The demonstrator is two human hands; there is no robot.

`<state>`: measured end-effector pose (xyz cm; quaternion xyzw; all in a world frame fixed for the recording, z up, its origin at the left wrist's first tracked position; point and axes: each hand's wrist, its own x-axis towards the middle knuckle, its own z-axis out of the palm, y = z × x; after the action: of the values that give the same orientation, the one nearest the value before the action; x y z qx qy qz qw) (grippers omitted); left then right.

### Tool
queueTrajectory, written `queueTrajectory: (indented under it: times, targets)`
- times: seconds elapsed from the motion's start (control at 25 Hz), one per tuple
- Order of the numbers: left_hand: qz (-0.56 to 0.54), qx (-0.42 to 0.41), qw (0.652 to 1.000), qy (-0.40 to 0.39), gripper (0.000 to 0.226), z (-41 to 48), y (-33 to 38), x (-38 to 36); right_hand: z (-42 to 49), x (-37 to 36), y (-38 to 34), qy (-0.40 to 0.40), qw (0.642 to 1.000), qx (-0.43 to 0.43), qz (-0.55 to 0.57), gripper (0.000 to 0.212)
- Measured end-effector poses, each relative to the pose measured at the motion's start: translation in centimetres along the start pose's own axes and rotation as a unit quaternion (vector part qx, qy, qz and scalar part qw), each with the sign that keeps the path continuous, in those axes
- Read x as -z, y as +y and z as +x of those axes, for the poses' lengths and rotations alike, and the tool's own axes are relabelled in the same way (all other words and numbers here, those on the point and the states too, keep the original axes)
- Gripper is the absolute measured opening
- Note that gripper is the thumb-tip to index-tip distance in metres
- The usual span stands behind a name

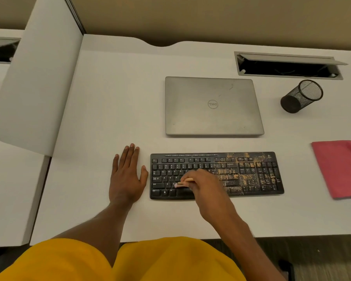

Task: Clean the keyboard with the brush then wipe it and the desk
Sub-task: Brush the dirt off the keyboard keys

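Flat on the white desk (pixel 114 110), the left hand (pixel 127 175) lies palm down with fingers spread, just beside the black keyboard (pixel 216 175). Over its left keys, the right hand (pixel 203 185) curls around a small brush (pixel 183 182), tip pointing left. Tan dust covers the right keys. A pink cloth (pixel 338 168) lies farther right.

This is an office workstation. A long white laminate desk (pixel 109 98) fills the frame, divided from a neighbouring white desk (pixel 8 179) at the left by a rounded white partition panel (pixel 39 78). A grey flip-lid cable hatch (pixel 286 57) is set into the upper right, near a black wire-mesh pen cup (pixel 300 98). A closed silver laptop (pixel 211 106) lies at centre.
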<state>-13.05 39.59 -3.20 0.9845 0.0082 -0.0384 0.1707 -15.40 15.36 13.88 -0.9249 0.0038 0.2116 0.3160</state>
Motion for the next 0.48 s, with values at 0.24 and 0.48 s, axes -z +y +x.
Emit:
queueTrajectory:
  times: [0.24,0.48]
  targets:
    - [-0.003,-0.001,1.000,-0.003,0.072,0.1,0.0,0.0,-0.7,1.8,2.8,0.026,0.989,-0.084,-0.121,0.022]
    - [-0.003,0.003,1.000,-0.003,0.073,0.0,0.0,0.0,-0.4,0.2,-0.9,0.031,0.999,-0.002,0.036,0.019]
